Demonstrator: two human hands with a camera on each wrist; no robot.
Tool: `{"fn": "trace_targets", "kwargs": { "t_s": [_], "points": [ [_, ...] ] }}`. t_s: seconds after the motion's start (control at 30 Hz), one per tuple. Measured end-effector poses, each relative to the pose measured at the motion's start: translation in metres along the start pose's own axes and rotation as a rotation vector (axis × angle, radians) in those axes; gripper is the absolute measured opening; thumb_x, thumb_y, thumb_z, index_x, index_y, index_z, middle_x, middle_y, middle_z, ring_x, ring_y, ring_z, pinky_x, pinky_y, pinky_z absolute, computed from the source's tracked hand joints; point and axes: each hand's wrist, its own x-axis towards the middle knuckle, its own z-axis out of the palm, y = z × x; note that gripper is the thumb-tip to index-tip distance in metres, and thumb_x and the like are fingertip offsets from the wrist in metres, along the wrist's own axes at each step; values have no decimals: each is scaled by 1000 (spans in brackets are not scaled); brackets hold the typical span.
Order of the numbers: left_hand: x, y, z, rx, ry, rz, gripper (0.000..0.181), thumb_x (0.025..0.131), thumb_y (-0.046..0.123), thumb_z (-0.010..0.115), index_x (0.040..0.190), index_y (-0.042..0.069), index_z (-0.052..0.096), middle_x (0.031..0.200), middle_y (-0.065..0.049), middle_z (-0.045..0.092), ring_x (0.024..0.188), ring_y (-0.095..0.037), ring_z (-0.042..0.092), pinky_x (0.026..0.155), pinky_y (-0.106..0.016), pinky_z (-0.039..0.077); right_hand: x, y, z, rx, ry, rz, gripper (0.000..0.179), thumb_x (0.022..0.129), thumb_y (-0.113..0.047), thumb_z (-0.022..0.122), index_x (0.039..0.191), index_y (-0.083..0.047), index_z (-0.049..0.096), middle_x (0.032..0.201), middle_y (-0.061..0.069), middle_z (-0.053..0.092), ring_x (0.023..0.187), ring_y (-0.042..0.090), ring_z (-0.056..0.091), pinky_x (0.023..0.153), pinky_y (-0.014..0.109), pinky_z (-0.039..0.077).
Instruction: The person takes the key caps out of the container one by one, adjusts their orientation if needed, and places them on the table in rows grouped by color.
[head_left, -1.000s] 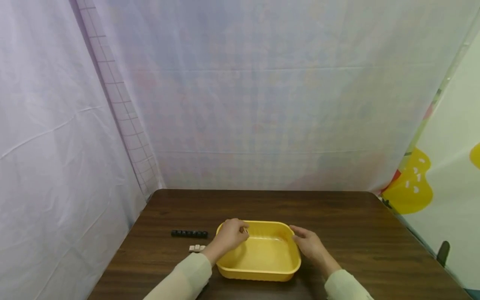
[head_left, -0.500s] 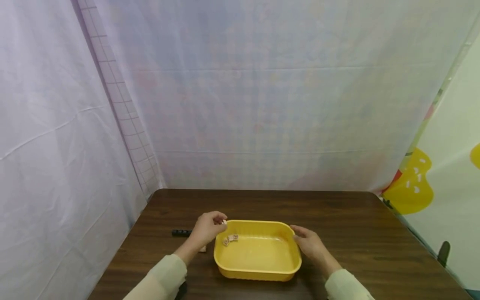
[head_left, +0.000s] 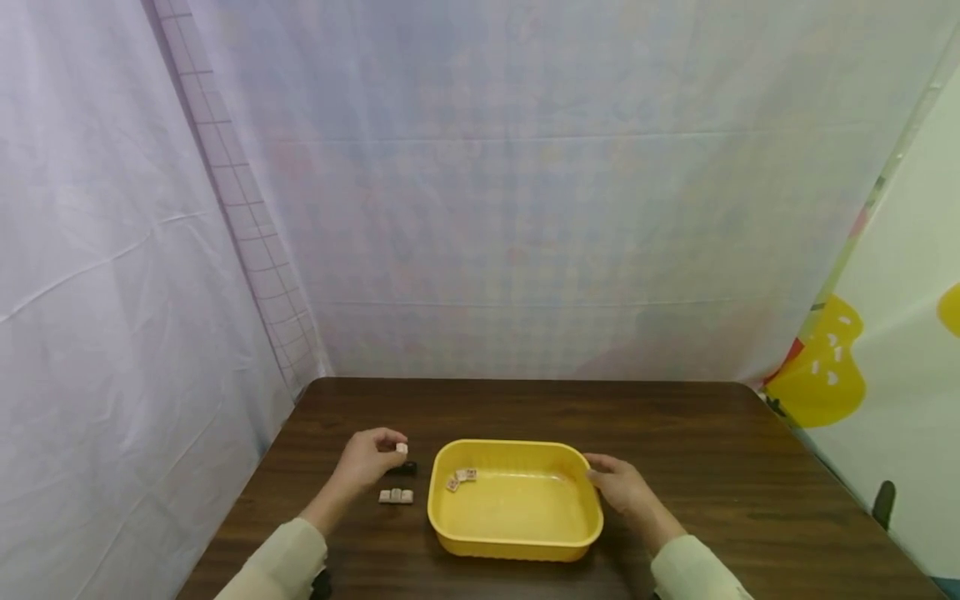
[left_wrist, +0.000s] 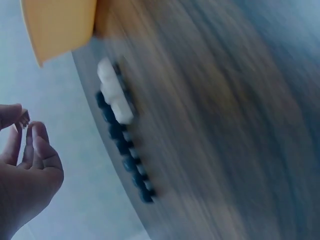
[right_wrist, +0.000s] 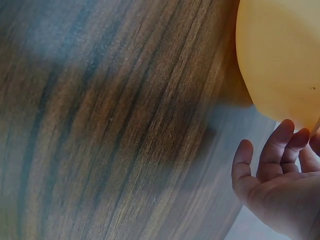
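Observation:
My left hand [head_left: 365, 458] pinches a small white block, seemingly a keycap [head_left: 402, 448], between thumb and fingertips, held over the row of black keycaps [head_left: 407, 468]. A short row of white keycaps [head_left: 396, 497] lies nearer me; in the left wrist view both rows of keycaps [left_wrist: 116, 92] are blurred. Right of them stands a yellow plastic tray [head_left: 517, 546], with a few small pale keycaps [head_left: 467, 475] in its far left part. Thumb and fingers of my right hand [head_left: 618, 486] grip its right rim; in the right wrist view the other fingers [right_wrist: 242, 160] curl loosely beside the wall.
Everything sits on a dark wood-grain table [head_left: 720, 483]. A pale curtain [head_left: 525, 250] hangs behind its far edge and a white one [head_left: 112, 333] along the left. A dark rounded object [head_left: 885, 505] shows at the right edge.
My left hand has moved left from above the tray to over the black row, a white keycap between its fingers. Pale keycaps hidden earlier show in the tray. The right hand stays on the rim.

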Motion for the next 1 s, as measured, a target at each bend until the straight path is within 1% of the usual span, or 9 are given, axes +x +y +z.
{"fn": "trace_targets", "kwargs": {
  "t_s": [0.23, 0.43, 0.47, 0.53, 0.7, 0.77, 0.9, 1.0],
  "points": [
    [-9, -21, -17, 44, 1, -27, 18, 78, 1, 76, 96, 0, 74, 86, -4, 70, 83, -21, 65, 75, -38, 53, 0, -2, 1, 5, 3, 4, 38, 99, -7, 52, 133, 10, 55, 135, 33, 51, 116, 42, 53, 99, 52, 42],
    [-15, -39, -27, 92, -14, -43, 20, 75, 1, 77, 94, -2, 73, 84, -5, 71, 80, -20, 64, 75, -36, 52, -1, -4, 0, 6, -2, 15, 38, 99, -8, 52, 134, 8, 54, 139, 33, 48, 122, 45, 48, 104, 56, 37],
    [-16, -42, -28, 99, -21, -42, 20, 75, 1, 78, 94, -2, 73, 84, -5, 71, 79, -19, 64, 74, -35, 51, -2, -4, 0, 5, -3, 18, 38, 99, -8, 52, 134, 8, 54, 140, 33, 46, 124, 45, 47, 105, 57, 35],
    [-17, -46, -30, 90, -41, -68, 19, 75, 0, 78, 93, -2, 73, 83, -5, 70, 75, -19, 63, 69, -35, 52, -1, -3, -1, 4, -6, 19, 39, 99, -8, 52, 134, 8, 54, 140, 33, 46, 125, 46, 46, 105, 58, 35],
    [-20, -55, -30, 108, -105, -117, 17, 76, 1, 79, 92, 1, 74, 82, -1, 68, 75, -16, 59, 68, -35, 51, -1, -3, -1, -4, 0, 16, 39, 99, -8, 52, 134, 8, 55, 139, 33, 47, 123, 45, 47, 104, 57, 36],
    [-21, -58, -29, 122, -128, -103, 15, 76, 2, 80, 90, 1, 74, 80, 0, 67, 76, -14, 58, 71, -33, 49, -1, -2, -1, -5, 2, 14, 38, 99, -9, 52, 134, 8, 55, 139, 33, 48, 122, 44, 49, 104, 56, 37],
    [-24, -62, -28, 107, -171, -66, 13, 76, 0, 78, 89, -1, 74, 77, -1, 66, 71, -14, 56, 66, -32, 48, -1, -2, 0, 3, 2, 12, 38, 99, -8, 52, 133, 8, 55, 136, 32, 51, 118, 41, 52, 100, 54, 41],
    [-25, -64, -27, 95, -189, -43, 15, 74, -2, 76, 88, -2, 73, 76, -1, 65, 70, -13, 55, 65, -31, 47, -1, -3, 0, 8, 3, 8, 37, 99, -8, 53, 132, 9, 56, 133, 31, 54, 112, 38, 55, 96, 49, 45]
  ]
}}
